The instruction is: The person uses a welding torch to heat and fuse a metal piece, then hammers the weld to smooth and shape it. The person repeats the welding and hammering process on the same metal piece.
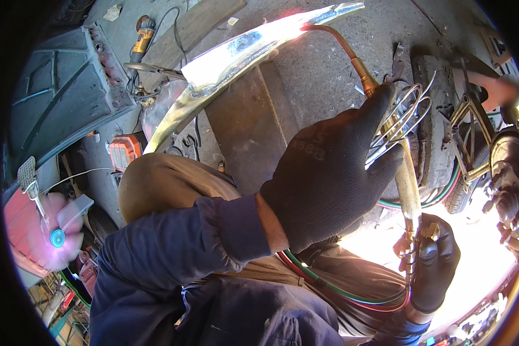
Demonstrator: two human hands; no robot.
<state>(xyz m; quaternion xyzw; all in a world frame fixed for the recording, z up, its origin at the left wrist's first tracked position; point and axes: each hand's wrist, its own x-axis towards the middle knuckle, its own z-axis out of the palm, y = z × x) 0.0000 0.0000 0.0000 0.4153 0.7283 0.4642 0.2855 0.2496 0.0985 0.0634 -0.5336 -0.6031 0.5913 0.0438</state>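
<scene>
Left hand (328, 167) wraps the torch (408, 179) plus wires (425, 102), right hand (438, 268) curls at the near-right valve knobs (429, 231), grip unclear; with tip (309, 27) by the far metal panel (230, 57), the person should probably steady it, adjusting gently.

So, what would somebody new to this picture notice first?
Probably the red glow at the top, where the torch tip meets a shiny, curved metal piece. Next, the gloved left hand near the middle, gripping the torch and a bunch of thin wires, with the gloved right hand at its lower end. Finally, the pink fan at far left.
</scene>
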